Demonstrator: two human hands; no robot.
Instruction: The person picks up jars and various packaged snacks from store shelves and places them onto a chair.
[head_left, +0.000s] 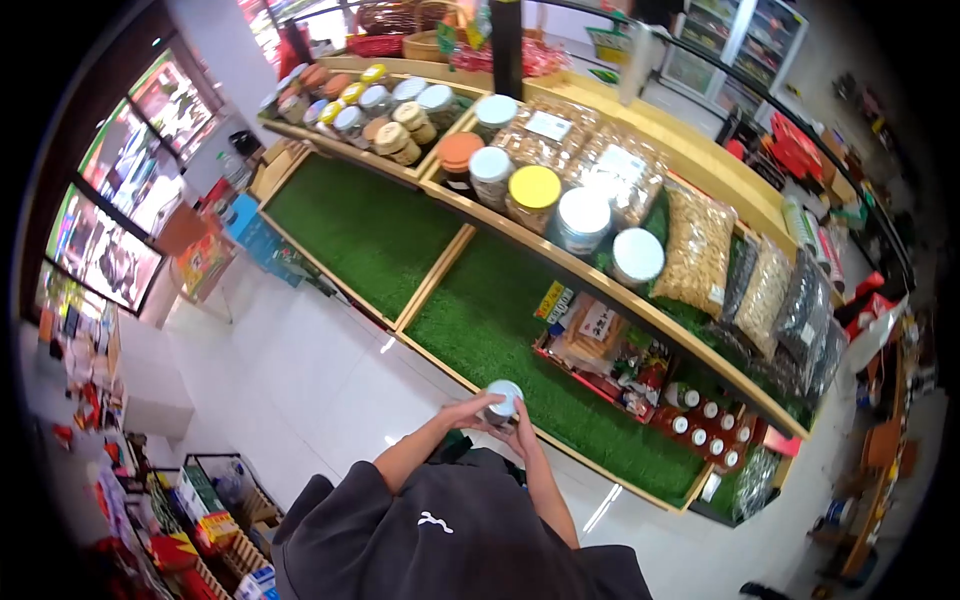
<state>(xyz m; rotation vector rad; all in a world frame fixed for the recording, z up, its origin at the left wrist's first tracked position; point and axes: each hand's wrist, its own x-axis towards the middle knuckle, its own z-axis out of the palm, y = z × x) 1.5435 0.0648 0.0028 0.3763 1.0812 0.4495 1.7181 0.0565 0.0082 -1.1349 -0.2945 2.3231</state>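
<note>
1. In the head view, a small clear jar with a pale blue-white round lid point(503, 396) was held over or just before the near rim of the green-turfed, wood-framed lower shelf point(490, 300); its height above that rim could not be told.
2. The left hand point(472, 412) and the right hand point(517, 437) were closed around the jar from opposite sides, both touching it, neither clearly nearer. It lay between them, lid toward the camera, its long axis seemingly near upright.
3. At the lower shelf's right part stood an open red-rimmed box point(590, 384) filled with packaged food; farther right were reddish bottles with white caps point(717, 447).
4. Above and beyond the lower shelf, a wooden upper shelf point(690, 353) carried a yellow-lidded clear jar point(534, 190), an orange-lidded jar point(460, 152) and several white-lidded jars point(583, 214), their contents hard to make out, plus a clear plastic bag of pale tan pieces point(692, 245).
</note>
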